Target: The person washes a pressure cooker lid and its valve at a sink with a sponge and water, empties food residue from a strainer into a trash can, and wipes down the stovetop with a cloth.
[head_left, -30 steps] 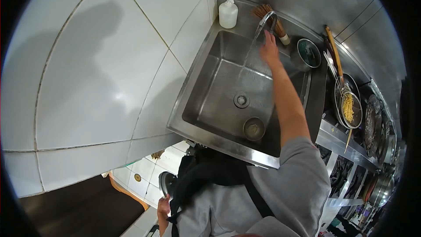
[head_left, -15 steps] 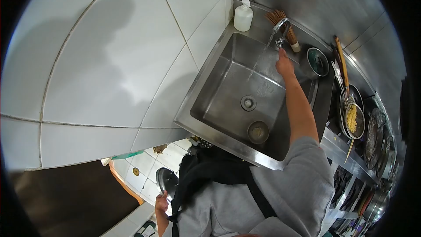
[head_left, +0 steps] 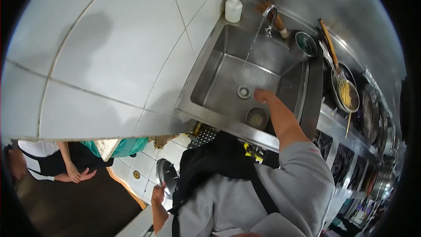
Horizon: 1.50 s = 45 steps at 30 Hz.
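My right hand [head_left: 262, 95] is over the steel sink [head_left: 215, 81], between the drain [head_left: 244, 92] and a small metal bowl [head_left: 256, 118] on the basin floor. Its fingers point down and are hidden from view. Water runs from the curved faucet [head_left: 272, 14] into the basin, away from that hand. Low at my left side, my left hand [head_left: 158, 193] is closed on the edge of what looks like a round metal lid [head_left: 165, 172].
A white pump bottle [head_left: 233, 8] and a stick brush [head_left: 280, 28] stand behind the sink. To the right are a metal pot [head_left: 305, 44] and a strainer [head_left: 346, 94] with yellow food. Another person's hands [head_left: 79, 175] show at lower left.
My right hand has left the faucet handle and come down toward me over the basin. Water now runs in a stream. Another person has come into view at lower left; my left hand keeps its hold.
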Each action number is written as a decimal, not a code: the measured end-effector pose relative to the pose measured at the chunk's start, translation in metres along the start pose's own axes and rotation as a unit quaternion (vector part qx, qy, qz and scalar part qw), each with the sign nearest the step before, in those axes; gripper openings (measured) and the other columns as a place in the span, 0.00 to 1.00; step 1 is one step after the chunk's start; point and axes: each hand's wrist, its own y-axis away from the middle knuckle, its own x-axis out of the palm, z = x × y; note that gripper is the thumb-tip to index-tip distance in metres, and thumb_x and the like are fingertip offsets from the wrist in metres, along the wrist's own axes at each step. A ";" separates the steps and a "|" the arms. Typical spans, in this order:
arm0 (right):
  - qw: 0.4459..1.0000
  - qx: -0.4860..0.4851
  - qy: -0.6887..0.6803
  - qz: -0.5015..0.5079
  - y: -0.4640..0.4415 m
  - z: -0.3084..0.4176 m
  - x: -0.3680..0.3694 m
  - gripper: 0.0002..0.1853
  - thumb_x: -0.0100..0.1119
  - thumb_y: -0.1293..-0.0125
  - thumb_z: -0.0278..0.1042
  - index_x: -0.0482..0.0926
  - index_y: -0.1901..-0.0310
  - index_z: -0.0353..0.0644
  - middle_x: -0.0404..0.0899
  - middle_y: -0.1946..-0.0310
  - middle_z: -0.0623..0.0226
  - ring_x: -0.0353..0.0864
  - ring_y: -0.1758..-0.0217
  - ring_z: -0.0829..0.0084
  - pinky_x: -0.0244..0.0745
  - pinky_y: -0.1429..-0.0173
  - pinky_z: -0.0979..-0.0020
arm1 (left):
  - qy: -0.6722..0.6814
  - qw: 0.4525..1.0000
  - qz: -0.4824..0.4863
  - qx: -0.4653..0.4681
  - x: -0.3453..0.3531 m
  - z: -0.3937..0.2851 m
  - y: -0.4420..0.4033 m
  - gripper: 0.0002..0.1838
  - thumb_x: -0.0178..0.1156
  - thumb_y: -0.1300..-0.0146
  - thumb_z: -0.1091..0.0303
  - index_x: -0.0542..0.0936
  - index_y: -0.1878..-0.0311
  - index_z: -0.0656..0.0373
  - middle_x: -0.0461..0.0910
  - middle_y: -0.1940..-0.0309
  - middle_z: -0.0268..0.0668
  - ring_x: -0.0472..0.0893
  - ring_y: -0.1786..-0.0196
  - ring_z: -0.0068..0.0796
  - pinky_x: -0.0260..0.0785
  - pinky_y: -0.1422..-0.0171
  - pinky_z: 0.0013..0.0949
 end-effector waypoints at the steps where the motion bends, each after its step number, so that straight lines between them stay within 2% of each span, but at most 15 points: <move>1: 1.000 0.001 -0.003 -0.005 0.008 0.008 0.009 0.21 0.57 0.41 0.33 0.79 0.44 0.44 0.76 0.40 0.53 0.77 0.41 0.56 0.70 0.36 0.54 | -0.107 0.991 -0.056 -0.049 0.011 -0.029 0.014 0.16 0.63 0.32 0.56 0.80 0.55 0.60 0.72 0.79 0.25 0.65 0.79 0.23 0.59 0.73 0.36; 5: 0.975 -0.117 -0.017 -0.187 0.126 0.061 -0.032 0.21 0.59 0.41 0.34 0.76 0.45 0.40 0.82 0.51 0.53 0.80 0.46 0.56 0.74 0.44 0.57 | -0.304 0.933 0.055 0.184 -0.052 0.013 -0.037 0.21 0.63 0.34 0.51 0.81 0.56 0.62 0.74 0.77 0.28 0.66 0.74 0.20 0.62 0.69 0.34; 7: 0.915 -0.230 -0.135 -0.301 0.173 0.046 -0.073 0.17 0.60 0.38 0.35 0.77 0.47 0.40 0.83 0.62 0.61 0.79 0.64 0.71 0.74 0.60 0.66 | -0.206 0.974 0.046 0.087 -0.026 -0.037 -0.022 0.23 0.62 0.34 0.48 0.82 0.58 0.64 0.74 0.77 0.29 0.66 0.73 0.20 0.62 0.68 0.34; 9: 0.774 -0.298 -0.424 -0.365 0.269 0.083 -0.091 0.11 0.58 0.35 0.33 0.79 0.52 0.45 0.75 0.73 0.75 0.69 0.73 0.83 0.67 0.68 0.76 | -0.310 0.944 0.043 0.105 -0.030 -0.071 0.005 0.27 0.60 0.34 0.44 0.82 0.64 0.65 0.75 0.78 0.31 0.68 0.72 0.22 0.63 0.68 0.36; 12: 0.543 -0.490 -0.656 -0.183 0.276 0.067 -0.077 0.11 0.58 0.32 0.37 0.79 0.54 0.40 0.79 0.66 0.71 0.70 0.73 0.82 0.69 0.67 0.76 | -0.283 0.942 0.089 0.155 -0.054 -0.060 -0.011 0.26 0.60 0.34 0.44 0.83 0.66 0.62 0.76 0.77 0.29 0.69 0.70 0.20 0.64 0.66 0.34; 14: 0.871 -0.255 -0.390 -0.157 0.234 0.046 -0.043 0.10 0.58 0.35 0.32 0.79 0.54 0.40 0.77 0.67 0.68 0.73 0.70 0.81 0.69 0.64 0.78 | -0.214 0.952 0.111 0.189 -0.068 -0.034 -0.042 0.28 0.61 0.36 0.41 0.81 0.68 0.62 0.74 0.80 0.29 0.68 0.74 0.21 0.64 0.70 0.33; 16: 0.910 -0.128 0.259 -0.299 0.190 0.065 0.046 0.09 0.58 0.36 0.30 0.78 0.54 0.41 0.77 0.68 0.71 0.72 0.68 0.83 0.69 0.64 0.81 | -0.231 0.943 0.131 0.203 -0.075 -0.054 -0.025 0.25 0.61 0.35 0.44 0.82 0.68 0.61 0.74 0.79 0.27 0.69 0.74 0.19 0.63 0.72 0.33; 17: 0.973 -0.161 -0.009 -0.164 0.234 0.115 0.067 0.10 0.60 0.37 0.30 0.78 0.55 0.40 0.77 0.68 0.71 0.73 0.66 0.81 0.71 0.63 0.79 | -0.178 0.949 0.155 0.209 -0.072 -0.063 -0.005 0.22 0.61 0.34 0.47 0.81 0.68 0.60 0.74 0.79 0.26 0.69 0.75 0.19 0.63 0.72 0.32; 18: 0.945 -0.176 -0.275 -0.023 0.277 0.180 0.076 0.10 0.62 0.38 0.30 0.77 0.55 0.40 0.77 0.67 0.72 0.75 0.64 0.79 0.72 0.61 0.77 | -0.121 0.951 0.175 0.222 -0.069 -0.081 0.010 0.20 0.61 0.32 0.49 0.81 0.68 0.58 0.74 0.78 0.25 0.70 0.75 0.18 0.63 0.72 0.31; 20: 0.891 -0.379 -0.171 -0.183 0.260 0.211 0.138 0.11 0.65 0.39 0.31 0.77 0.56 0.40 0.78 0.68 0.75 0.75 0.64 0.76 0.73 0.59 0.72 | -0.142 0.945 0.208 0.209 -0.079 -0.102 0.027 0.17 0.62 0.32 0.53 0.82 0.68 0.58 0.76 0.74 0.22 0.68 0.70 0.14 0.62 0.66 0.27; 22: 0.933 -0.285 -0.217 -0.015 0.306 0.271 0.158 0.13 0.65 0.39 0.34 0.79 0.55 0.40 0.80 0.61 0.66 0.76 0.56 0.74 0.73 0.49 0.67 | -0.087 0.948 0.208 0.225 -0.069 -0.113 0.036 0.16 0.61 0.31 0.56 0.82 0.68 0.59 0.76 0.73 0.21 0.68 0.68 0.13 0.61 0.63 0.26; 26: 0.895 -0.413 -0.146 -0.088 0.323 0.312 0.209 0.13 0.65 0.40 0.33 0.79 0.55 0.40 0.77 0.57 0.59 0.77 0.51 0.64 0.72 0.47 0.66 | -0.028 0.934 0.253 0.251 -0.058 -0.134 0.048 0.17 0.62 0.32 0.54 0.83 0.63 0.61 0.78 0.71 0.24 0.71 0.68 0.15 0.64 0.61 0.25; 36: 0.817 -0.276 -0.392 -0.320 0.341 0.323 0.301 0.19 0.71 0.44 0.32 0.76 0.53 0.36 0.81 0.58 0.55 0.82 0.54 0.60 0.76 0.49 0.64 | -0.081 0.887 0.328 0.317 -0.011 -0.183 0.088 0.16 0.60 0.30 0.57 0.81 0.66 0.61 0.74 0.74 0.21 0.66 0.69 0.13 0.60 0.65 0.24; 37: 0.805 -0.288 -0.376 -0.357 0.344 0.326 0.303 0.17 0.69 0.39 0.28 0.75 0.52 0.36 0.83 0.63 0.61 0.82 0.60 0.76 0.76 0.54 0.74 | -0.082 0.882 0.337 0.319 -0.006 -0.185 0.089 0.16 0.60 0.30 0.57 0.82 0.65 0.62 0.75 0.72 0.22 0.68 0.68 0.13 0.61 0.62 0.24; 45: 0.738 -0.243 -0.332 -0.534 0.398 0.307 0.293 0.16 0.72 0.44 0.29 0.78 0.57 0.35 0.78 0.65 0.59 0.79 0.69 0.65 0.75 0.64 0.70 | -0.142 0.834 0.392 0.361 0.046 -0.197 0.127 0.17 0.60 0.30 0.56 0.79 0.68 0.60 0.70 0.76 0.20 0.63 0.71 0.12 0.56 0.69 0.25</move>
